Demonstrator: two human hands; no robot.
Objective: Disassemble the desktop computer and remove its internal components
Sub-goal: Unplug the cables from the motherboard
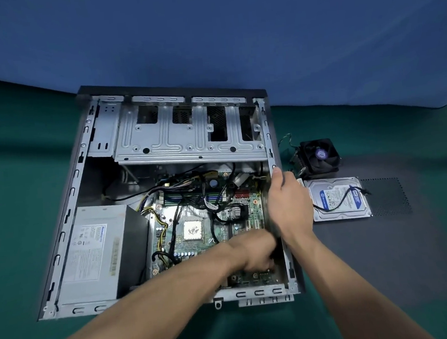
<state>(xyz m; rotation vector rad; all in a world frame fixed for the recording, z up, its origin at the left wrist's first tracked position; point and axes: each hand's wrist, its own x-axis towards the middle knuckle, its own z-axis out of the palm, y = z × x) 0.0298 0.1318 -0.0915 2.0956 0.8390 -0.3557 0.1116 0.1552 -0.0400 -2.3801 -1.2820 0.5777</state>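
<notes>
Case (67, 208): lies open on the green mat (16, 164).
Left hand (253, 252): yours, curled down at the motherboard (196, 241); grip unclear.
Right hand (289, 204): yours, on the case's right wall; grip unclear.
Hard drive (338, 200), fan (320, 156): right of case.

The desktop computer case (67, 208) lies on its side, open, on the green mat (15, 159). Your left hand (253, 252) reaches down to the lower right corner of the motherboard (194, 225), fingers curled; what they hold is hidden. Your right hand (289, 204) rests on the case's right edge rail, thumb pointing up along it. The power supply (95, 249) sits at the lower left of the case, the empty drive cage (187, 134) at the top. To the right of the case lie a heatsink fan (320, 156) and, just below it, a hard drive (339, 200) on a perforated dark panel (387, 196).
</notes>
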